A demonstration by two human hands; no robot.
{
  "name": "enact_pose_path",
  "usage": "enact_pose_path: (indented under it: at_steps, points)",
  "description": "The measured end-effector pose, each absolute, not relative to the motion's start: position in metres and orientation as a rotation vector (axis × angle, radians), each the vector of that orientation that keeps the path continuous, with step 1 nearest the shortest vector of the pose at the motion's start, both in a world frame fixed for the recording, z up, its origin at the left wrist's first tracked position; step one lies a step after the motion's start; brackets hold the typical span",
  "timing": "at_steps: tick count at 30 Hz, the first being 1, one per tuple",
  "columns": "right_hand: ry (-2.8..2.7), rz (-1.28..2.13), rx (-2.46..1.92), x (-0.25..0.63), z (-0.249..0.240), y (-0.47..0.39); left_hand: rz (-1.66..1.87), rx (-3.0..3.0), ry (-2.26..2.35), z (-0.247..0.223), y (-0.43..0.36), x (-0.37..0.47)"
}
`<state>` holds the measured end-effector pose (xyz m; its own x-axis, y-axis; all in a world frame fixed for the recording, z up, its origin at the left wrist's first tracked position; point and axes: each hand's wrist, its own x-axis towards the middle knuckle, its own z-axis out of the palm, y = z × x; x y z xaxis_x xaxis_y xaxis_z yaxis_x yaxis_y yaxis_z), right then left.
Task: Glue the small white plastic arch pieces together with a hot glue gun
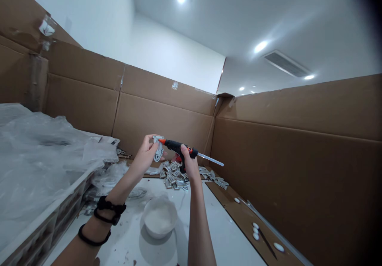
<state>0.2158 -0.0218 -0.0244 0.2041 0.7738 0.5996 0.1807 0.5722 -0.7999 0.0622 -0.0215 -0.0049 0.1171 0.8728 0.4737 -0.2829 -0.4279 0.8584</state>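
Observation:
My left hand (148, 150) is closed on a small grey-white cut-out piece (158, 149), held up above the table. In my right hand (190, 163) is a black and orange hot glue gun (174, 145), its orange nozzle pointing left and touching or nearly touching the upper part of the piece. A translucent glue stick (211, 159) sticks out of the gun's back end. Below the hands lies a pile of similar grey-white pieces (173, 177). What the piece depicts is too small to make out.
A white bowl (160, 218) stands on the white table (125, 234). Plastic bags (50, 158) cover a crate-like rack (71, 200) on the left. Several white oval pieces (256, 231) and a dark thin tool (267, 243) lie on cardboard at right. Cardboard walls (167, 114) surround the table.

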Motion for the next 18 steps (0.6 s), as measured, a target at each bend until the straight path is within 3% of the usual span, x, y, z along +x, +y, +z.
enact_pose_path:
  at_steps: [18]
  points:
    - [-1.341, 0.489, -0.966, 0.2177, -0.0224, -0.0237, 1.514, 1.420, 0.615, -0.0091, -0.0163, 0.0653]
